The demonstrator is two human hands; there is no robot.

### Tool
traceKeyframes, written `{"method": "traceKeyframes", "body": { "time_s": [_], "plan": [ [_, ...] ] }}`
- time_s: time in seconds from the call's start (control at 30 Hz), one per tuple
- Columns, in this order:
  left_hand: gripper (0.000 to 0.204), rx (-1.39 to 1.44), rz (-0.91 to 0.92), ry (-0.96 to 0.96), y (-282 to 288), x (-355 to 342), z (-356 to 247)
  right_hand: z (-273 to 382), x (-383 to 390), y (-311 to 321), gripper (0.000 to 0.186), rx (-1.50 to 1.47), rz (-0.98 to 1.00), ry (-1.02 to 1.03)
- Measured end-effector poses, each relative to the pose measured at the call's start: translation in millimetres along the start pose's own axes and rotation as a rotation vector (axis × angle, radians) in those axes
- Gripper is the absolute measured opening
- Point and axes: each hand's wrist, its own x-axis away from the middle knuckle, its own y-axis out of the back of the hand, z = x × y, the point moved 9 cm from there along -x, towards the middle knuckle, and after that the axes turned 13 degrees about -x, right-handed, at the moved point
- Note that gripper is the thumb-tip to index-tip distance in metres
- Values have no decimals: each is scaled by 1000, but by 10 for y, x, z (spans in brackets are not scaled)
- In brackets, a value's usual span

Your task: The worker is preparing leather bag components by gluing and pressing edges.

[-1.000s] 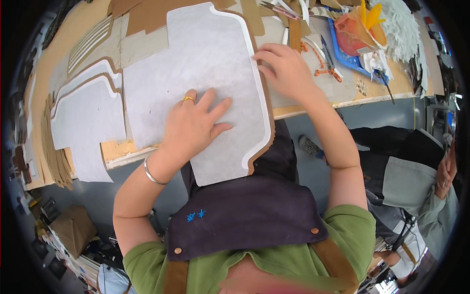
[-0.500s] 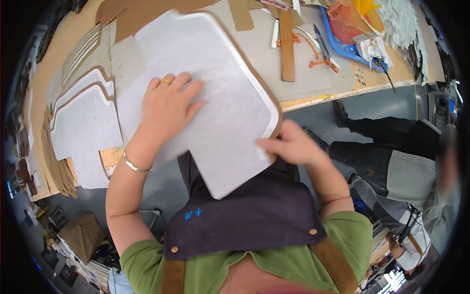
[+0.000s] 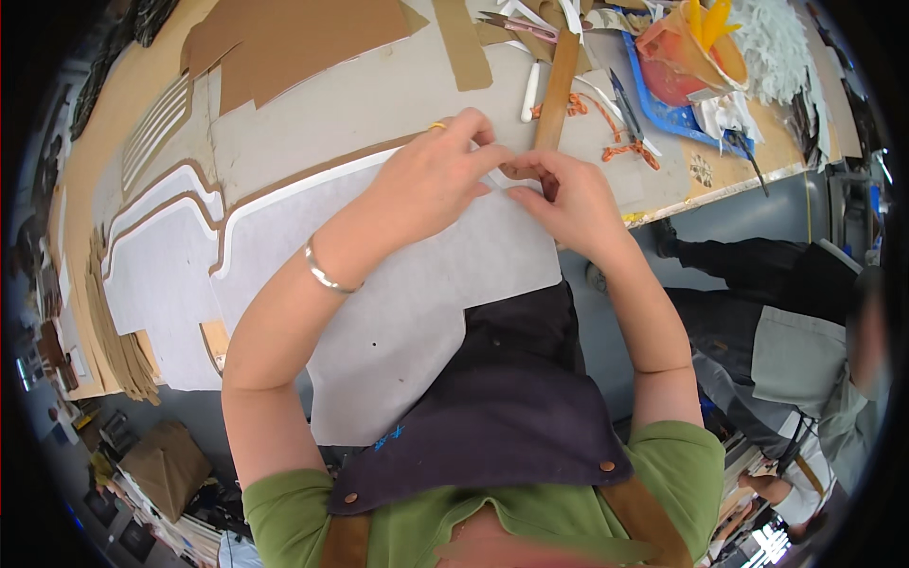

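Note:
A large cut panel [image 3: 407,284] with a pale grey-white face, a white strip along its edge and a brown margin lies partly on the table. Its near part hangs over my dark apron. My left hand [image 3: 431,185] rests across the panel's far edge, fingers bent and pinched on the border. Facing it, my right hand [image 3: 578,204] holds the corner of the same edge between thumb and curled fingers. The fingertips of both hands are close together, and the bit of border between them is partly hidden.
Similar panels [image 3: 156,270] lie at the left, by brown strips [image 3: 118,331]. Brown sheets [image 3: 312,43], a wooden stick [image 3: 561,80], scissors [image 3: 521,26] and orange cord [image 3: 632,151] are farther back. A blue tray [image 3: 653,104] holds a reddish tub [image 3: 668,62]. Another person [image 3: 800,350] is at right.
The panel has been turned and lowered, its bordered edge now facing away from me. My left hand has moved right, my right hand up, and both meet at that edge.

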Motion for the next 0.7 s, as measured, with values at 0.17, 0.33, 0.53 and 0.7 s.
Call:
{"method": "traceKeyframes", "body": {
  "time_s": [0.17,0.33,0.53,0.7],
  "plan": [
    [29,106,124,-31,-309,-174,20,-149,132,133,15,10,-94,5],
    [19,140,183,2,-307,-191,72,-88,147,182,12,104,-177,176],
    [16,121,167,-32,-291,-194,25,-87,157,154,11,137,-168,267],
    [31,-215,-87,-212,-205,150,-183,-122,142,174,8,85,-190,221]
  ]
}}
